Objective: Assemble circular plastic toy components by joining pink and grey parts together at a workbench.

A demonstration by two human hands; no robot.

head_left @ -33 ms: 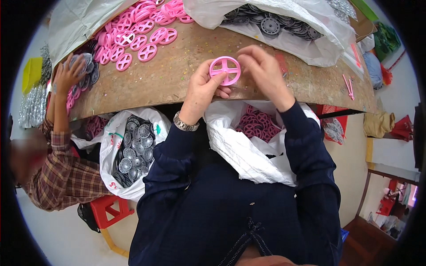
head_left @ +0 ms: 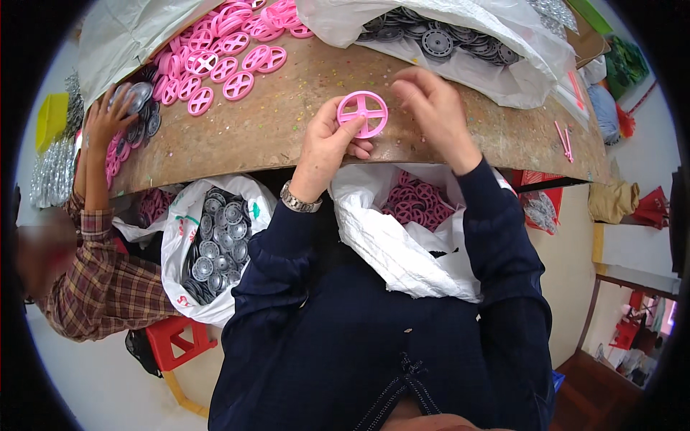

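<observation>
In my left hand [head_left: 328, 147] is a pink plastic wheel [head_left: 364, 113], tilted up over the front edge of the table, thumb on its face and fingers behind. The wheel has a round rim and spokes crossing at a hub. My right hand [head_left: 433, 111] hovers just right of the wheel, not touching it, fingers loosely bent and apart; nothing shows in them. Below my hands, an open white sack [head_left: 384, 241] holds darker pink wheels [head_left: 420, 202].
Loose pink wheels [head_left: 238, 85] are heaped at the table's far left. A white sack [head_left: 532, 79] of dark grey discs [head_left: 438, 43] lies at the back. Another sack [head_left: 194, 302] of grey discs stands left. A co-worker [head_left: 108, 266] handles discs there. Pink sticks [head_left: 564, 141] lie right.
My right hand has shifted slightly right, away from the wheel. My left hand and the wheel have moved a touch left.
</observation>
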